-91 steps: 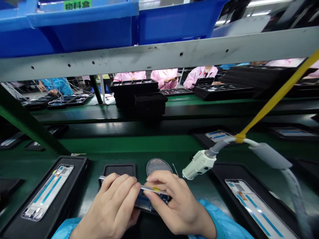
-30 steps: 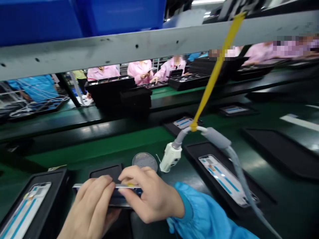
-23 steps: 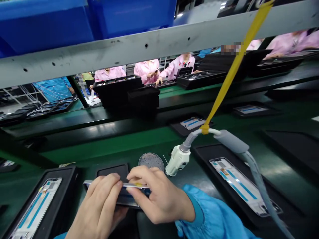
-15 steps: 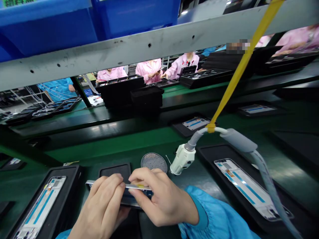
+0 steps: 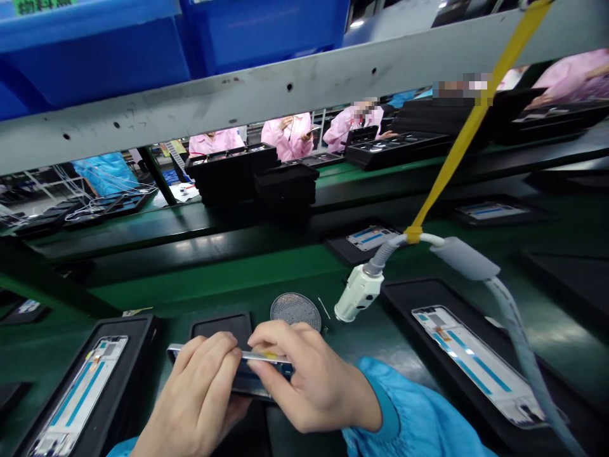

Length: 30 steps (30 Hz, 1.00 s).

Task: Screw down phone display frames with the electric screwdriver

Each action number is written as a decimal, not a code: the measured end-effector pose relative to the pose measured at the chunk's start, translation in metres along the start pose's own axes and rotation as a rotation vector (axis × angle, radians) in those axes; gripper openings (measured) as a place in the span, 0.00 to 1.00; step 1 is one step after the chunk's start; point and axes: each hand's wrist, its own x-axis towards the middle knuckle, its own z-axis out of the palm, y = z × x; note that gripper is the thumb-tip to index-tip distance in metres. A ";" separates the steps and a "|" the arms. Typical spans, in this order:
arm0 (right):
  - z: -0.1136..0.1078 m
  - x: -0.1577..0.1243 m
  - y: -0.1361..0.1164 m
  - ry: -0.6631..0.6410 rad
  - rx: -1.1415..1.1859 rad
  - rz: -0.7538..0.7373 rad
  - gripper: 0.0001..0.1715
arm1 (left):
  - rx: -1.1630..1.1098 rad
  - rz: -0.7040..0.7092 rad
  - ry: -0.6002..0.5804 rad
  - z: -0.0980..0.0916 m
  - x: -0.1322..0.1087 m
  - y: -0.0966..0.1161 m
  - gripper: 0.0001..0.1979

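We hold a silver-edged device point(image 5: 259, 357) over the near part of the counter point(image 5: 365, 336), our left hand point(image 5: 193, 387) curled over its left side, our right hand point(image 5: 309, 374) closed in a pinch on its right end.

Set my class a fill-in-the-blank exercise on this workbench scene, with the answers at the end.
The left hand and right hand both grip one silver-edged device; the hand nearer the pale nozzle is the ____ one.
The strap tied around the nozzle's hose is coloured ____.
The right sleeve is coloured ____.
The pale panel in the black tray just left of the left hand bears ____ long blue strips.

Missing words: right; yellow; blue; two.
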 end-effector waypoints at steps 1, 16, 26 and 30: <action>0.000 0.000 0.000 -0.001 0.001 -0.001 0.09 | -0.001 -0.002 -0.001 0.000 0.000 0.000 0.11; 0.002 0.001 0.005 -0.062 0.098 0.074 0.12 | 0.035 -0.011 0.001 0.002 0.003 0.002 0.11; 0.024 0.012 0.047 -0.094 0.291 0.515 0.21 | 0.234 -0.907 -0.429 0.029 -0.056 0.027 0.38; 0.040 0.013 0.057 -0.246 0.194 0.575 0.19 | 0.270 -1.033 -0.549 0.060 -0.051 0.036 0.36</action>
